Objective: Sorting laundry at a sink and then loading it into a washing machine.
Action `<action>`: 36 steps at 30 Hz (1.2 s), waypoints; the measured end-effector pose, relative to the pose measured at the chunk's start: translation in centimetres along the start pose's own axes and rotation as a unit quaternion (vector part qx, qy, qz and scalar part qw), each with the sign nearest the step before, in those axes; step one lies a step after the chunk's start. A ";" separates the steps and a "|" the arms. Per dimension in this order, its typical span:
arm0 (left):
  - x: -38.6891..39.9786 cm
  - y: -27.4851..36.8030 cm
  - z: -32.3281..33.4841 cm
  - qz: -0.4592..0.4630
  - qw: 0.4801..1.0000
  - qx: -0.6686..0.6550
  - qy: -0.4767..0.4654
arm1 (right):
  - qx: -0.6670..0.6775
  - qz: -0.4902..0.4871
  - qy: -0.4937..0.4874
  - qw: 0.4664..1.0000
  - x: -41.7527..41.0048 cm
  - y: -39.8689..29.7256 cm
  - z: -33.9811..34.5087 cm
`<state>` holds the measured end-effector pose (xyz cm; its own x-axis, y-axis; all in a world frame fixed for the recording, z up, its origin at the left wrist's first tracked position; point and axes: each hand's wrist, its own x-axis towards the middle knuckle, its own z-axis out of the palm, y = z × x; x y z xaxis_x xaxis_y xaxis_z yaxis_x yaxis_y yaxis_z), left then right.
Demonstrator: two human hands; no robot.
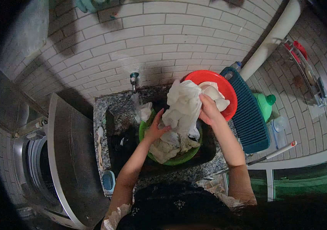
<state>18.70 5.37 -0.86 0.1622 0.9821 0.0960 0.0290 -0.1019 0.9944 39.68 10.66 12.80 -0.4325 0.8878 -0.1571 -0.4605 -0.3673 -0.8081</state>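
My right hand [209,110] grips a bunched white cloth [183,99] and holds it over a green basin [175,164] in the granite sink [149,179]. My left hand [155,132] is at the cloth's left side, fingers spread, with nothing visibly gripped. Several whitish and greyish cloths [164,149] lie in the green basin. Another white cloth [145,112] is at its upper left rim, by water running from the wall tap [134,82]. A red basin [231,86] behind my right hand holds white fabric [213,93].
A teal ribbed washboard [246,115] leans at the right, beside a green bottle [262,105] and a clear container [280,132]. A brush [100,146] and blue soap dish [108,181] lie on the left edge. A front-loading machine [41,166] stands left.
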 end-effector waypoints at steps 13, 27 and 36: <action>1.3 9.3 -11.2 -0.019 0.922 -0.333 0.197 | -0.211 -0.063 0.148 0.964 1.1 -4.4 -6.0; 0.7 12.5 -10.1 -0.031 0.942 -0.319 0.105 | 0.080 -0.056 0.047 0.994 0.7 -5.6 -4.6; 1.5 6.4 -0.9 0.054 0.951 0.295 -0.076 | 0.182 -0.012 -0.094 0.979 -0.2 -5.6 0.9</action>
<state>18.23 6.30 5.69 0.3358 0.9310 0.1429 0.5458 -0.3160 0.7761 41.62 12.29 17.84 -0.5371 0.8435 -0.0065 -0.7030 -0.4519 -0.5492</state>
